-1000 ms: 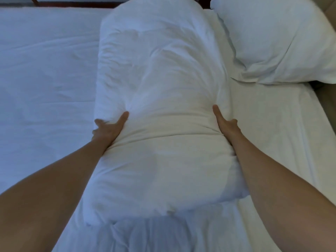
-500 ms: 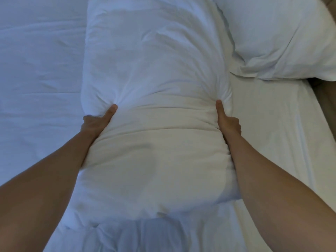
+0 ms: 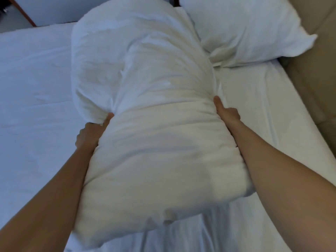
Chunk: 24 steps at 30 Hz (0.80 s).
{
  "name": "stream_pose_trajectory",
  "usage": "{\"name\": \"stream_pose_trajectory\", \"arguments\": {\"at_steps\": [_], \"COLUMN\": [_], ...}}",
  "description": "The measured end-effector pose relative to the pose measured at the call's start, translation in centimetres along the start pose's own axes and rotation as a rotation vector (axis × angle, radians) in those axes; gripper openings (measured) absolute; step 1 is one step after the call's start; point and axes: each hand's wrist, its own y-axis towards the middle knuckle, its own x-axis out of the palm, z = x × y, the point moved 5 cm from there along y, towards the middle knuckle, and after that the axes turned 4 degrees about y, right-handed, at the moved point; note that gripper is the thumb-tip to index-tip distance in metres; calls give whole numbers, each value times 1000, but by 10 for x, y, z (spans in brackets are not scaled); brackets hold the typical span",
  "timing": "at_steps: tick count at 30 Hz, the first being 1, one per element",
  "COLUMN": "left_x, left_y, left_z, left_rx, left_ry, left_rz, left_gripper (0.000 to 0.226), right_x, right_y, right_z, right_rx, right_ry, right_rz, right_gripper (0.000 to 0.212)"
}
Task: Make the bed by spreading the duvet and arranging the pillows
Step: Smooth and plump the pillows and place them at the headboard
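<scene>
Both hands, left hand (image 3: pixel 91 132) & right hand (image 3: pixel 227 113), fingers clamped on held pillow (image 3: pixel 151 124) mid-sides, above bed (image 3: pixel 36 88). Risk: far end flops, knocks second pillow (image 3: pixel 245 28) askew.

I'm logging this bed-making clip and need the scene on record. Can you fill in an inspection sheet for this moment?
Surface: bed under a white sheet, lightly creased.
Job's things: big pillow held lengthwise over the bed; second pillow lying at the head, right side; rumpled duvet at the near edge.
Clutter: nothing seen.
Grippers: left hand and right hand grip the big pillow's opposite sides, thumbs on top.
Cables: nothing seen.
Surroundings: beige padded surface to the right; dark wood edge at top left.
</scene>
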Motion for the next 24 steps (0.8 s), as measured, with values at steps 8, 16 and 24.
{"name": "stream_pose_trajectory", "arguments": {"at_steps": [8, 16, 24], "left_x": [101, 197, 147], "left_y": [-140, -277, -298], "left_z": [87, 156, 158], "left_rx": [132, 389, 403], "left_ry": [178, 263, 679], "left_rz": [-122, -334, -522], "left_gripper": [64, 94, 69], "right_x": [-206, -393, -392], "right_y": [-2, -5, -46], "right_z": [45, 95, 85], "right_rx": [16, 131, 110], "right_ry": [-20, -194, -295], "right_rz": [122, 391, 293], "right_gripper": [95, 86, 59]}}
